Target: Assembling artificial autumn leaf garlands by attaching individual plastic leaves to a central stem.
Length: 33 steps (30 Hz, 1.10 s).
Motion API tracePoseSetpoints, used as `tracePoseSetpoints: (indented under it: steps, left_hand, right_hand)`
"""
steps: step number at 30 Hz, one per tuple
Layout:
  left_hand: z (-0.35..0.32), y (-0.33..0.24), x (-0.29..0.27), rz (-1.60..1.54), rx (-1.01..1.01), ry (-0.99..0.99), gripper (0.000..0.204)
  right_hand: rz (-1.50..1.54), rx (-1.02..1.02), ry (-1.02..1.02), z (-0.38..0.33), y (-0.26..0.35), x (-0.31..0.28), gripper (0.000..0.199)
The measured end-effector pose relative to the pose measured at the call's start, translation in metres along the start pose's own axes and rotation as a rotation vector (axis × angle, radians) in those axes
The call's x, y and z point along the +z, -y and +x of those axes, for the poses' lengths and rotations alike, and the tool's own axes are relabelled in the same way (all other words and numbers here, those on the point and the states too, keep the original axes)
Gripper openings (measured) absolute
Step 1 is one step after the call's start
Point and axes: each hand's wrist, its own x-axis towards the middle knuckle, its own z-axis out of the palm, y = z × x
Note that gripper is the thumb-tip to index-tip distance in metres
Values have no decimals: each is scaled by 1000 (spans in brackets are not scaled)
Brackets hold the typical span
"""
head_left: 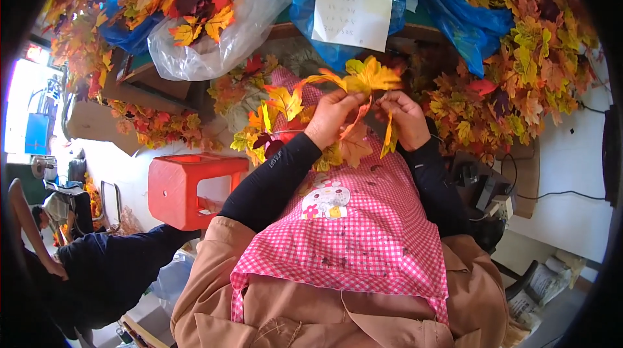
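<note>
Over my lap, my left hand (332,118) is closed around an artificial autumn leaf garland (285,103) in yellow, orange and dark red. A yellow leaf cluster (373,77) stands up above its fingertips, and a pale orange leaf (355,145) hangs below. Just to the right, my right hand (403,116) is closed in a pinch. A narrow yellow-orange leaf (389,135) hangs under its fingers; whatever lies between the fingertips is too small to make out. Both hands are in front of the pink checked apron (363,244).
Ahead are a clear plastic bag (214,49), blue plastic bags (454,20) and a handwritten paper sheet (352,5). Heaps of artificial leaves (519,69) flank them. A red stool (178,192) stands left, near another person in dark clothes (123,264). Cables (551,193) run at right.
</note>
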Motion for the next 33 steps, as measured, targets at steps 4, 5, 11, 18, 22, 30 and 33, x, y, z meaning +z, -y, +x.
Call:
tracePoseSetpoints:
  steps: [4,5,11,18,22,30,33]
  left_hand:
    - [1,-1,4,62,1,53,18]
    - [0,0,5,13,-13,92,18]
    - [2,1,-2,95,105,183,18]
    - [-10,3,9,212,148,24,13]
    - [-16,1,-3,627,416,-273,21]
    - [-65,-50,40,878,1218,149,27]
    - [-46,-36,56,999,1107,140,16]
  right_hand:
    - [-118,7,-9,0,-5,-2,15]
    - [-119,4,-4,0,-5,-2,15]
    - [-175,41,-30,-4,-8,2,22]
    - [-108,-9,-107,-2,-12,8,21]
    - [-168,-43,-110,2,-18,-2,17]
    - [-166,-42,-100,4,-20,-1,17]
    - [-296,-77,-107,-4,-10,12,19]
